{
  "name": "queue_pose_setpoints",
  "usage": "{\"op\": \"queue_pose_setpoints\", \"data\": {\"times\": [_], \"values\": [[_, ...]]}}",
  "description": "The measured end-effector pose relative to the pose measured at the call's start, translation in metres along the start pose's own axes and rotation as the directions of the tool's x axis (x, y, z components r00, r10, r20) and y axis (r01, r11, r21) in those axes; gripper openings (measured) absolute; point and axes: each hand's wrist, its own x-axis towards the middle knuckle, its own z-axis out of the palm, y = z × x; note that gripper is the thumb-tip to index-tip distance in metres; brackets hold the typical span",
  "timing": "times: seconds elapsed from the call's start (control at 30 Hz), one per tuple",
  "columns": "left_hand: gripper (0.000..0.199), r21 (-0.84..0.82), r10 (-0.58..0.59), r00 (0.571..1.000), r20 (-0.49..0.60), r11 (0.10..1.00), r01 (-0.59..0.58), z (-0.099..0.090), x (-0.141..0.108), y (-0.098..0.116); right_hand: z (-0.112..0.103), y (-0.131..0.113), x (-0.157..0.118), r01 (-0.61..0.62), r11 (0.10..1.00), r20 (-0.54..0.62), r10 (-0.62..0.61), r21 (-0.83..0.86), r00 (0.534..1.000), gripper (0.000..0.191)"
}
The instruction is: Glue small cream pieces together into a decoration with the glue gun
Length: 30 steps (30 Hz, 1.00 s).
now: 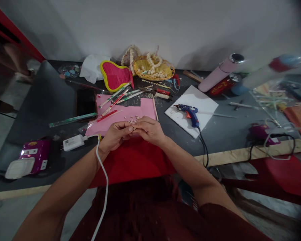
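Both hands meet over the front edge of a pink paper sheet, fingertips pinched together. My left hand and my right hand close on a small pale piece, mostly hidden by the fingers, so its kind cannot be made out. Just beyond the fingertips, several small cut pieces are scattered on the paper. Behind them lie chopsticks in printed wrappers and pliers. A blue glue gun rests on a white board to the right.
A yellow woven basket with pale beaded pieces stands by the wall, beside a red-and-yellow shaped craft piece. A pink flask and a red can are at the right. A white charger and purple power socket lie left; its cable crosses my left wrist.
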Motion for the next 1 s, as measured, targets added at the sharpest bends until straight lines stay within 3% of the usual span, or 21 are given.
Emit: {"op": "queue_pose_setpoints", "data": {"times": [0.3, 0.63, 1.0], "values": [[0.02, -0.081, -0.015, 0.998, 0.056, 0.997, 0.019, -0.001, 0.0, -0.001, -0.001, -0.009, 0.004, -0.099, 0.982, -0.005, 0.102, 0.16, 0.995, 0.016], [0.021, -0.018, 0.055, 0.998, -0.03, 0.998, -0.055, -0.001, 0.004, -0.005, -0.007, -0.002, 0.002, 0.006, 0.985, 0.039, 0.001, -0.172, 0.999, 0.015], [0.016, 0.018, 0.033, 0.999, -0.002, 0.999, -0.033, -0.002, 0.002, -0.004, -0.004, 0.0, -0.001, 0.014, 0.992, 0.079, -0.004, -0.128, 0.997, 0.017]]}}
